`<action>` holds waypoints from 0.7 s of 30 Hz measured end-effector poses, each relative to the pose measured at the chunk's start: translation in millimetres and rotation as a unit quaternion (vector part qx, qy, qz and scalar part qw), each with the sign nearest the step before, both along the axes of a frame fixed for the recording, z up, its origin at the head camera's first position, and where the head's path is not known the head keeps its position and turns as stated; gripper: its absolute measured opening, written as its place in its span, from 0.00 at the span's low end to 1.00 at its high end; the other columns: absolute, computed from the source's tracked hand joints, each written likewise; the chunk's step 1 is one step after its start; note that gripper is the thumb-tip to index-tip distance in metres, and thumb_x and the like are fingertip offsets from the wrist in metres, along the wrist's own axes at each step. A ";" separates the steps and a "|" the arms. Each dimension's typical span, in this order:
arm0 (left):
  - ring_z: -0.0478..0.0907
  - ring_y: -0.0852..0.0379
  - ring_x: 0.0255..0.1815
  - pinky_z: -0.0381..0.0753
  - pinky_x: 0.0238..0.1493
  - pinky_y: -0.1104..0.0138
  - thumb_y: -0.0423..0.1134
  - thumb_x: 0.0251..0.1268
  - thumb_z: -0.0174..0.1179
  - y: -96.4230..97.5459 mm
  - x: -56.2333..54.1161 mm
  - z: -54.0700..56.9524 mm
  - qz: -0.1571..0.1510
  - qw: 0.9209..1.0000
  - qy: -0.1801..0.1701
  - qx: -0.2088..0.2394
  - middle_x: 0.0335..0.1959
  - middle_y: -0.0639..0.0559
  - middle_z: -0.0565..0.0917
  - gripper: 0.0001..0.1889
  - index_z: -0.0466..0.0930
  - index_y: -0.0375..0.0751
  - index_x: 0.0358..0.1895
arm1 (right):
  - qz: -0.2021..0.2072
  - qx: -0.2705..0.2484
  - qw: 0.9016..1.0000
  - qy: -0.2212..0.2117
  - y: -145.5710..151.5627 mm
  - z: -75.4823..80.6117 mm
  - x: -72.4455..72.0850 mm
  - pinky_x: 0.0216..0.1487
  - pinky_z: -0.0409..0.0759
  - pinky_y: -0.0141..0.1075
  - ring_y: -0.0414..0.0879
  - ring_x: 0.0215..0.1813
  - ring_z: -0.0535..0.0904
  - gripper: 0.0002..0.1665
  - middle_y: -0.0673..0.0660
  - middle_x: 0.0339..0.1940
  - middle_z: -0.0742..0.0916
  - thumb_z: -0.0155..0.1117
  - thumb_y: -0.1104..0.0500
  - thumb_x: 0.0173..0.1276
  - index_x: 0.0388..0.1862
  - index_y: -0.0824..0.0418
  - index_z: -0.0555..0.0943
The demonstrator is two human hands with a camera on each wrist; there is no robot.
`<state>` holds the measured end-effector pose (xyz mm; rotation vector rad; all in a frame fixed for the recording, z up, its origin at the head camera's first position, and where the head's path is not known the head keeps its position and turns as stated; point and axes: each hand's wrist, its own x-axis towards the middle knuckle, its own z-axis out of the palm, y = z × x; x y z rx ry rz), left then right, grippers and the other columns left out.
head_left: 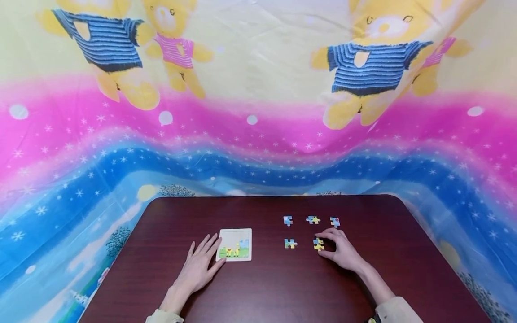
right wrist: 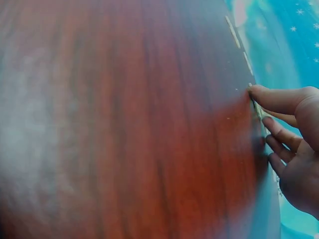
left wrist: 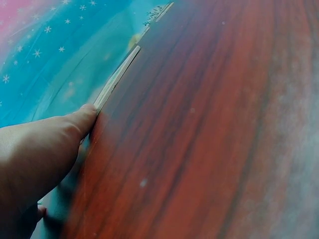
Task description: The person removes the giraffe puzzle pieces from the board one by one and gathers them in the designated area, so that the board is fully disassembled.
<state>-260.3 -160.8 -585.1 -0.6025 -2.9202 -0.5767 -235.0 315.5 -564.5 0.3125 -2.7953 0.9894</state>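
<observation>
A square white-framed puzzle board (head_left: 235, 259) lies left of the middle of the table, its lower part filled with a picture of a yellow animal on green. My left hand (head_left: 198, 269) rests flat beside it, fingers straight, with fingertips and thumb at the board's left edge; the left wrist view shows the thumb against that edge. On the right, my right hand (head_left: 343, 250) pinches a yellow and blue puzzle piece (head_left: 318, 244) between thumb and index finger, low at the tabletop. In the right wrist view the hand (right wrist: 294, 134) mostly hides this piece.
Behind the right hand lie three puzzle pieces in a row: one left (head_left: 288, 220), one in the middle (head_left: 313, 220) and one right (head_left: 335, 221). Another piece (head_left: 290, 243) lies left of the hand. A printed curtain (head_left: 258, 148) hangs round the dark wooden table (head_left: 266, 291).
</observation>
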 end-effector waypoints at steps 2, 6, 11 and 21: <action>0.62 0.38 0.90 0.56 0.84 0.27 0.59 0.81 0.61 -0.1 -0.1 0.2 0.001 1.000 -0.005 0.001 0.87 0.45 0.70 0.37 0.71 0.45 0.84 | -0.003 -0.003 1.000 0.003 -0.4 3.1 -0.4 0.64 0.82 0.61 0.62 0.69 0.77 0.29 0.60 0.63 0.86 0.82 0.59 0.68 0.68 0.61 0.87; 0.62 0.38 0.90 0.56 0.84 0.27 0.60 0.81 0.61 -0.7 -0.2 0.1 0.003 1.000 -0.010 0.001 0.87 0.45 0.70 0.37 0.70 0.46 0.85 | -0.012 -0.013 0.999 0.031 -7.2 8.6 -3.2 0.62 0.84 0.58 0.62 0.64 0.82 0.32 0.61 0.61 0.88 0.83 0.61 0.68 0.69 0.63 0.85; 0.63 0.38 0.90 0.57 0.84 0.27 0.59 0.81 0.61 -1.0 -0.3 -0.3 0.003 1.000 -0.002 0.001 0.87 0.45 0.70 0.37 0.71 0.46 0.84 | 0.006 -0.044 0.998 0.043 -31.1 19.9 -7.7 0.55 0.88 0.47 0.57 0.55 0.86 0.29 0.57 0.53 0.89 0.82 0.64 0.68 0.67 0.65 0.85; 0.63 0.37 0.89 0.58 0.84 0.27 0.59 0.81 0.62 0.6 0.4 0.2 0.000 1.000 0.002 0.001 0.86 0.44 0.71 0.37 0.72 0.45 0.84 | 0.116 -0.083 0.990 -0.012 -102.3 25.1 -19.6 0.41 0.83 0.33 0.50 0.41 0.85 0.25 0.59 0.42 0.89 0.80 0.61 0.70 0.63 0.68 0.85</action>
